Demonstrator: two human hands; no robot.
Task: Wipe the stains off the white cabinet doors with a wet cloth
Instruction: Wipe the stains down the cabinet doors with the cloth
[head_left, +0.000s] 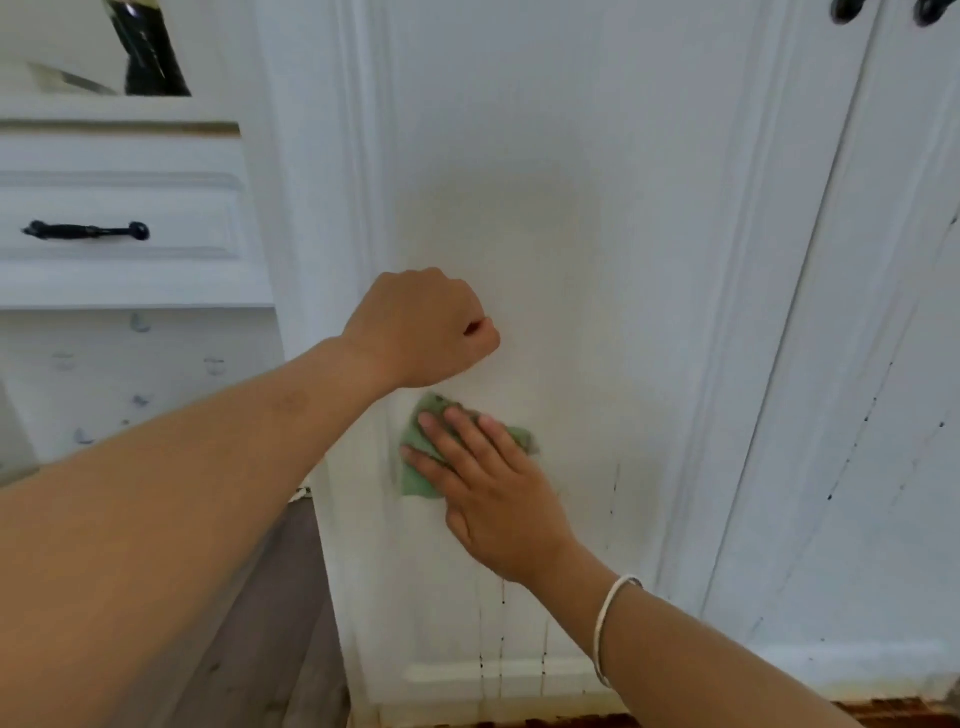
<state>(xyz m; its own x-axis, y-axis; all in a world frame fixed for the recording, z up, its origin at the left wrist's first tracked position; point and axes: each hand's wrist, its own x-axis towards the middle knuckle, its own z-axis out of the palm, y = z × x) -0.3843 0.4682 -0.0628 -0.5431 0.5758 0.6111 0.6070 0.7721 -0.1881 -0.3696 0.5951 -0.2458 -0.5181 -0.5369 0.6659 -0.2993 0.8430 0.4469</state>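
White cabinet door (571, 208); right hand (493, 499) presses green cloth (421, 467) flat; left hand (421, 327) fisted.

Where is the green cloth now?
In the head view, the green cloth lies flat against the white cabinet door, under the right hand, just below the left fist.

A domestic interior, most likely a kitchen or dining room: tall white cabinet doors (545, 208) with raised moulded panels fill the view, dark drip stains (615, 488) running down their lower parts. To the left, a white drawer (119, 218) carries a black bar handle (85, 230), and above it a dark bottle (150, 49) stands in an open niche. Two black knobs (847, 10) show at the top right. Grey wood-look flooring (270, 623) runs along the base of the cabinets.
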